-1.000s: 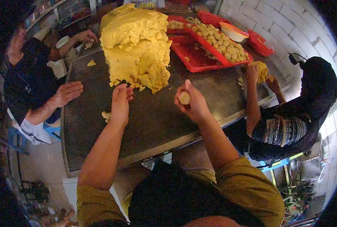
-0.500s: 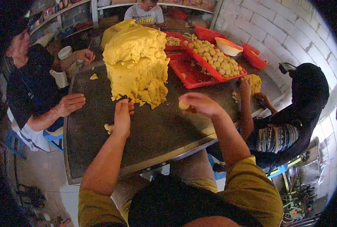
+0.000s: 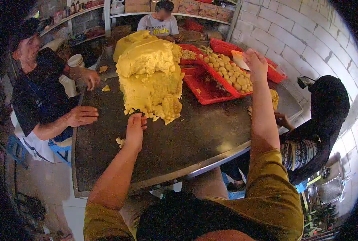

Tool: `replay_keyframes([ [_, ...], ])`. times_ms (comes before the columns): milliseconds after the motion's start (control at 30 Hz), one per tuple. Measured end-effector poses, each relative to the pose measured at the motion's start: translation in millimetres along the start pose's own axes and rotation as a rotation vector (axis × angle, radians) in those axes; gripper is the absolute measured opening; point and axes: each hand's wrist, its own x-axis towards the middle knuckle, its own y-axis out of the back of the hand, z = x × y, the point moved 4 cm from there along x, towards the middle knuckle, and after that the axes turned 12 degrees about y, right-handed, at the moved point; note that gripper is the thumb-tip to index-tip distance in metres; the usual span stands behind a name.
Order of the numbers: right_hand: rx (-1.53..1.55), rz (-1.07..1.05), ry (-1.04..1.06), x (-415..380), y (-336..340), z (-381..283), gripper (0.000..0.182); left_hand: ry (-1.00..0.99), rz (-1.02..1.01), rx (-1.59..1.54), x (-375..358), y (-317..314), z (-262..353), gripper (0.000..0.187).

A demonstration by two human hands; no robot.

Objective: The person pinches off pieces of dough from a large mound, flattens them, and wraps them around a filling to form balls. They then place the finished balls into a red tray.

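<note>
A tall mound of yellow dough stands on the dark metal table. My left hand rests at the mound's near base, fingers curled around a small dark tool that touches the dough. My right hand is stretched far forward, palm down, over the long red tray holding several dough balls. Its palm is hidden, so I cannot see whether a ball is in it. Small dough bits lie left of my left wrist.
A person in black sits at the left with a hand flat on the table. Another person in dark clothes works dough at the right edge, and a third sits at the far end. More red trays and a bowl stand behind.
My right hand, which held a rolled dough ball near the table's middle, has reached up and right over the red tray. My left hand has stayed at the mound's base.
</note>
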Motion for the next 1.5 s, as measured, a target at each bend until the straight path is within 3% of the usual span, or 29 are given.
replay_keyframes([
  [67, -0.099, -0.086, 0.045, -15.5, -10.5, -12.7, 0.018, -0.024, -0.008, 0.01, 0.0, 0.4, -0.8, 0.022],
  [200, -0.132, -0.017, 0.053, -55.4, -17.0, 18.4, 0.018, -0.019, -0.009, 0.031, 2.4, -0.1, -2.0, 0.022],
  [233, -0.159, -0.089, 0.017, -67.2, -23.1, 27.4, 0.017, -0.016, -0.01, 0.033, 1.9, -0.4, -2.4, 0.022],
  [333, -0.27, -0.315, -0.197, -115.5, -58.6, 22.9, 0.018, -0.065, -0.012, 0.039, -1.1, -1.7, 0.2, 0.024],
  [400, -0.354, -0.613, -0.133, -139.4, -78.6, 40.0, 0.019, -0.032, 0.014, 0.072, -4.1, -2.7, 3.8, 0.026],
  [433, -0.343, -0.627, -0.146, -150.2, -89.6, 39.3, 0.019, -0.022, 0.035, 0.072, -6.8, -2.1, 5.5, 0.026],
  [500, -0.496, -1.09, -0.017, -184.5, -121.7, 36.4, 0.039, -0.047, -0.005, 0.079, -12.6, -4.4, 8.3, 0.029],
  [533, -0.463, -1.116, -0.043, -195.9, -128.8, 41.0, 0.039, -0.045, 0.013, 0.091, -9.6, -5.0, 7.3, 0.03],
  [600, -0.724, -1.103, 0.572, -204.3, -147.4, 39.8, 0.054, -0.025, 0.061, 0.111, -8.1, -2.9, 6.4, 0.03],
  [633, -0.769, -1.113, 0.421, -202.6, -153.6, 52.5, 0.061, -0.028, 0.039, 0.123, -12.5, -5.6, 11.7, 0.031],
  [733, -0.718, -1.096, 0.314, -201.9, -164.0, 81.6, 0.062, -0.032, 0.008, 0.114, -11.6, -5.1, 9.5, 0.03],
  [867, -0.899, -1.03, 0.589, -212.5, -171.1, 84.9, 0.051, -0.022, -0.004, 0.096, -12.3, -7.3, 8.9, 0.028],
  [933, -0.893, -1.012, 0.617, -215.8, -171.8, 84.0, 0.046, -0.067, 0.048, 0.18, -10.8, -5.9, 3.5, 0.027],
  [1000, -0.879, -1.0, 0.646, -220.5, -176.6, 77.4, 0.042, -0.164, 0.002, 0.377, -4.9, -6.0, 0.2, 0.032],
  [1033, -0.979, -1.043, 0.625, -221.4, -179.6, 73.9, 0.04, -0.159, 0.03, 0.378, -7.1, -6.9, 0.3, 0.032],
  [1100, -1.248, -1.14, 0.546, -222.9, -186.9, 82.2, 0.032, -0.341, 0.032, 0.535, -16.4, -14.7, 10.0, 0.032],
  [1133, -1.234, -1.142, 0.552, -224.8, -188.9, 81.7, 0.032, -0.342, 0.045, 0.54, -20.0, -12.5, 14.8, 0.032],
  [1200, -1.207, -1.127, 0.578, -227.1, -185.9, 74.4, 0.029, -0.629, 0.257, 1.116, -35.9, -18.1, 33.6, 0.033],
  [1233, -1.202, -1.127, 0.577, -227.4, -186.0, 69.6, 0.029, -0.575, 0.312, 1.331, -50.7, -20.6, 49.7, 0.037],
  [1267, -1.17, -1.136, 0.41, -226.5, -184.4, 68.5, 0.029, -0.57, 0.31, 1.334, -54.5, -17.0, 62.9, 0.037],
  [1300, -1.137, -1.14, 0.233, -224.7, -182.1, 70.7, 0.028, -0.369, 0.36, 1.5, -49.2, -6.7, 73.3, 0.04],
  [1333, -1.139, -1.142, 0.225, -224.5, -178.3, 75.5, 0.028, -0.162, 0.411, 1.652, -44.7, 4.8, 75.8, 0.044],
  [1367, -1.091, -1.174, 0.29, -225.0, -176.5, 79.0, 0.025, -0.157, 0.4, 1.653, -42.9, 11.6, 79.6, 0.044],
  [1433, -1.039, -1.198, 0.36, -222.7, -173.2, 80.7, 0.023, 0.192, 0.343, 1.706, -43.3, 28.2, 81.0, 0.044],
  [1500, -0.979, -1.364, 0.301, -226.7, -174.4, 85.3, 0.03, 0.204, 0.277, 1.77, -49.8, 23.8, 82.5, 0.045],
])
